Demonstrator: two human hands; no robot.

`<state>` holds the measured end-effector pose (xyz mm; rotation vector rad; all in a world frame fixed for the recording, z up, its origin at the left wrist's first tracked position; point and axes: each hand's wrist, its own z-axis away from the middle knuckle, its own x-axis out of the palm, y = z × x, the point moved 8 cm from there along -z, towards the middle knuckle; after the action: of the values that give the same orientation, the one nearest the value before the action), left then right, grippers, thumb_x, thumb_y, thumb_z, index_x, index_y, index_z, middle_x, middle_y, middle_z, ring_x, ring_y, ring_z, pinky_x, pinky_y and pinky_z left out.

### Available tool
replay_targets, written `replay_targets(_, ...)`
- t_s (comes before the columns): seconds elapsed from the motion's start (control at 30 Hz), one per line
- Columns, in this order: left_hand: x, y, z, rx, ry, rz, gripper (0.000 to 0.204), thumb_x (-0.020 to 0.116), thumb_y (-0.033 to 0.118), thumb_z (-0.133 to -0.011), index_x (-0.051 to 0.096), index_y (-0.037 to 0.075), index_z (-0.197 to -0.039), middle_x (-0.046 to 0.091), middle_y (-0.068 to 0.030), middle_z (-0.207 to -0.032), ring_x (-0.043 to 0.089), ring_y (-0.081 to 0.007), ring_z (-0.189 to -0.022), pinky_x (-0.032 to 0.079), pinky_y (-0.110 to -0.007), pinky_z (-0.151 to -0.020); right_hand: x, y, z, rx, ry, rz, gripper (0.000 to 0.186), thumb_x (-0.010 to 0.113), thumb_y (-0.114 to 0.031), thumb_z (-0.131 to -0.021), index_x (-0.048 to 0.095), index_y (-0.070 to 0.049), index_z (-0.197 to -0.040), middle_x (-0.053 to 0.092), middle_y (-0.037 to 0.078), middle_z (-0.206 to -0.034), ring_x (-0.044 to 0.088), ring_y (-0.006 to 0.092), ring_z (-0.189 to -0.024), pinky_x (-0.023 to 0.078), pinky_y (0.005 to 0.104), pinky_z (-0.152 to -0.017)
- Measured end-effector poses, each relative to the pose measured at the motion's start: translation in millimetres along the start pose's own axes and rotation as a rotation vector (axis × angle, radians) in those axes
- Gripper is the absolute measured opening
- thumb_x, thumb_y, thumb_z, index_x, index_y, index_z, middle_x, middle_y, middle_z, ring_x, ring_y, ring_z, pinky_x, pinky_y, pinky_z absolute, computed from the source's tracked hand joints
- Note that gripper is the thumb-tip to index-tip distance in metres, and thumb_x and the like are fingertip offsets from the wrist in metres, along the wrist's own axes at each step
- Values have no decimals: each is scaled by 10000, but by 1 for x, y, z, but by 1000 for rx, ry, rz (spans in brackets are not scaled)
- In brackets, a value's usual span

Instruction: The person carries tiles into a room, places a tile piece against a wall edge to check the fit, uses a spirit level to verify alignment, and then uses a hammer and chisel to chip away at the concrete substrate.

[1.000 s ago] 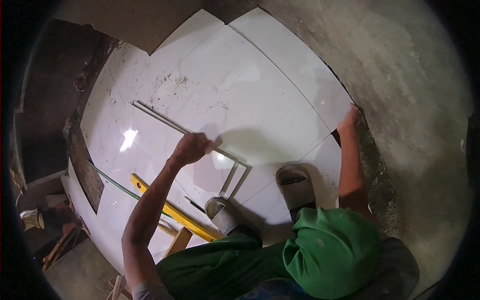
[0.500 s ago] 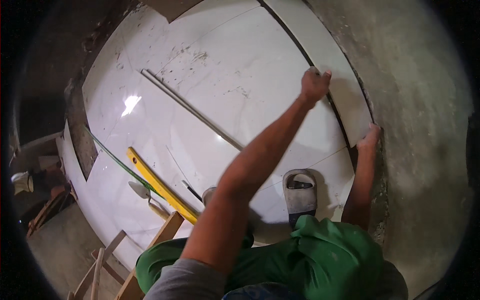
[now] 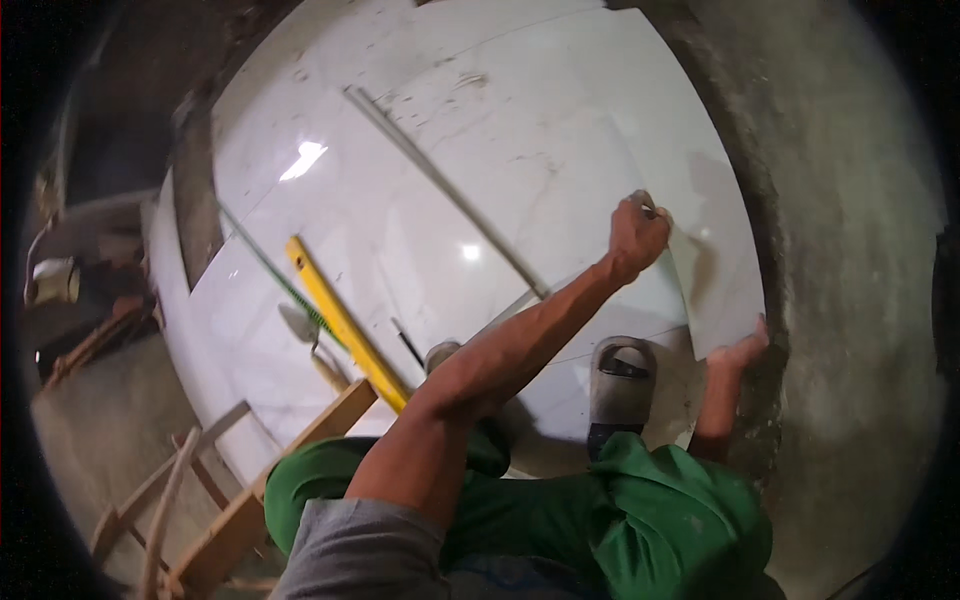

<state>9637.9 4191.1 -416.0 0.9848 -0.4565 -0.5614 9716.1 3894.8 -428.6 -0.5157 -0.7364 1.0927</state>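
1. Since half a second ago, the loose white tile (image 3: 712,200) has shifted leftward: the dark gap along its left edge is covered, and a wider bare strip (image 3: 748,150) shows on its far side, beyond the hands.
2. One loose tile is held; it lies under and between the two hands, its left edge overlapping the laid floor tiles (image 3: 500,130).
3. The left hand (image 3: 638,238) pinches that left edge, fingers curled, its forearm stretched diagonally across the body.
4. The right hand (image 3: 740,348) grips the near right corner, lower and nearer the body, forearm almost upright in view; its underside fingers are hidden.
5. Left of the left hand: one long metal bar (image 3: 440,185), one yellow level (image 3: 345,325), one green rod (image 3: 270,265), one trowel (image 3: 297,322), one dark pen-like stick (image 3: 407,343).
6. Two sandals (image 3: 622,385) stand nearer the body than the left hand, one mostly behind its forearm.
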Motion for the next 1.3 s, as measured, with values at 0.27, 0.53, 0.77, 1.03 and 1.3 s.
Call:
replay_targets(0.27, -66, 14, 25, -73, 34, -244, 175, 596, 122, -874, 558, -34, -805, 641, -160, -652, 597, -182, -520, 470, -360, -463, 14, 28, 36, -77, 28, 126, 507, 391, -300, -1003, 482, 40, -1368, 530, 174, -1383, 530, 334, -1258, 406, 463, -1077)
replay_targets(0.53, -137, 52, -44, 1042, -508, -1859, 246, 629, 351, -835, 707, 123, -783, 711, -126, -802, 687, -327, -734, 565, -418, -694, 17, 30, 48, -36, 50, 545, 562, 504, -375, -990, 499, 34, -1375, 555, 182, -1345, 534, 320, -1232, 398, 445, -1055)
replay_targets(0.77, -396, 136, -20, 711, -222, -1969, 423, 563, 374, -943, 649, 29, -714, 653, -191, -754, 664, -338, -713, 546, -450, -670, 9, 39, 47, 143, -35, 1057, 657, 493, -528, -965, 543, 57, -1261, 656, 196, -842, 646, 281, -645, 531, 369, -537)
replay_targets(1.03, -427, 56, 83, -392, 194, -750, 504, 608, 500, -921, 737, 14, -887, 734, -83, -819, 687, -199, -716, 558, -338, -718, 14, 17, 36, -195, -293, 1691, 517, 506, -442, -981, 555, 51, -1130, 644, 216, -824, 650, 359, -711, 520, 497, -668)
replay_targets(1.3, -440, 31, 95, -332, 239, -454, 493, 736, 444, -882, 682, -46, -867, 665, -95, -832, 625, -138, -723, 527, -264, -681, 49, 27, 103, -1187, -384, 1668, 549, 483, -292, -993, 343, 73, -1378, 356, 309, -1398, 380, 480, -1273, 316, 564, -1065)
